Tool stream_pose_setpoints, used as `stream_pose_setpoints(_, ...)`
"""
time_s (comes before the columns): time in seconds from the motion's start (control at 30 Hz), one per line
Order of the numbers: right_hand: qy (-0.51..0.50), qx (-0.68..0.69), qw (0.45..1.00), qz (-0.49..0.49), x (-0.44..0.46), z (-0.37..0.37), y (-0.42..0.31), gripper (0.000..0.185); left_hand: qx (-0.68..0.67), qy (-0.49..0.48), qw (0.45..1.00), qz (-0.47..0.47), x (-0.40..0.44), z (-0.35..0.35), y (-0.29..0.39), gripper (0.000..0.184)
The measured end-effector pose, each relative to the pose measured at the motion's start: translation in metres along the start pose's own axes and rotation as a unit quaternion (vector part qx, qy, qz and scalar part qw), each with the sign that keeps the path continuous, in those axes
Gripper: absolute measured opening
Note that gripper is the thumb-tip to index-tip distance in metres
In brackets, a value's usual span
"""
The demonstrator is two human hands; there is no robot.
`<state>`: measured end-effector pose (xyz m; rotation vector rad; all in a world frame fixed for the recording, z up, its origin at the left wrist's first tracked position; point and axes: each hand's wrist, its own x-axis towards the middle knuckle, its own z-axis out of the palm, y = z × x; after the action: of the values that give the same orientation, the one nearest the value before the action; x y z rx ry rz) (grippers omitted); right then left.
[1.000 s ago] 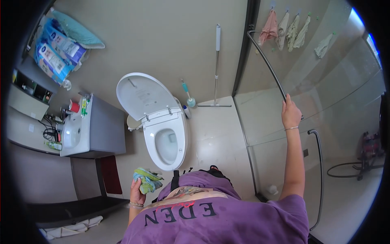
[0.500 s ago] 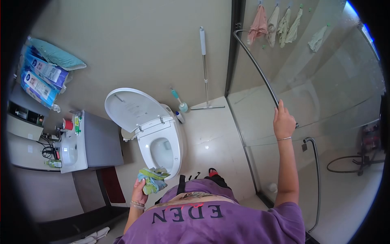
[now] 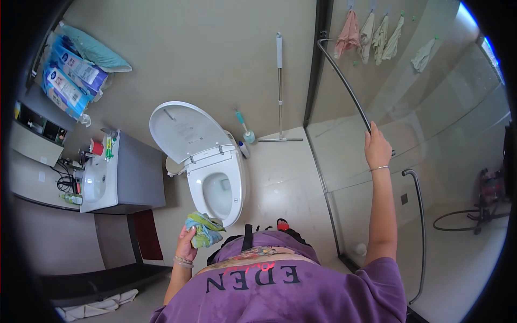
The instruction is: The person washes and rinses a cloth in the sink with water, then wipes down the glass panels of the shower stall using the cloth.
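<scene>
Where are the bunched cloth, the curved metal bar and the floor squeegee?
Bunched cloth point(image 3: 203, 231): head view, middle of its folds.
Curved metal bar point(image 3: 355, 95): head view, the bare length beyond the gripping hand point(image 3: 378, 148).
Floor squeegee point(image 3: 279, 51): head view, its white grip.

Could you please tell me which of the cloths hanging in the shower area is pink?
The leftmost cloth, nearest the black frame, is the pink one; the four others hanging to its right look whitish.

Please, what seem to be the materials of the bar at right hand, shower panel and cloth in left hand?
Bar: shiny metal, perhaps steel, from its grey highlights.
Panel: smooth, clear glass or acrylic; hung cloths show through.
Cloth: soft, matte fabric, from its loose folds; fibre unclear.
</scene>
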<state>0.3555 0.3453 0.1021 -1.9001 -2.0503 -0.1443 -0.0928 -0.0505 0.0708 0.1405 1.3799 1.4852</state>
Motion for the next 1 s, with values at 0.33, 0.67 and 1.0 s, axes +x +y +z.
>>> stream_pose_setpoints(0.33, -0.026, -0.004, 1.000, -0.014, -0.005, -0.004, 0.003, 0.041, -0.038, -0.001, 0.999, 0.016, -0.004, -0.015, -0.012, 0.036)
stream_pose_setpoints(0.67, 0.013, -0.023, 0.998, -0.064, -0.008, 0.006, 0.017, 0.043, -0.073, 0.037, 0.995, 0.051, -0.030, -0.032, -0.019, 0.039)
stream_pose_setpoints(1.0, 0.133, -0.065, 0.985, -0.091, -0.082, 0.026, -0.071, 0.066, -0.117, 0.134, 0.982, 0.061, -0.070, -0.089, -0.034, 0.038)
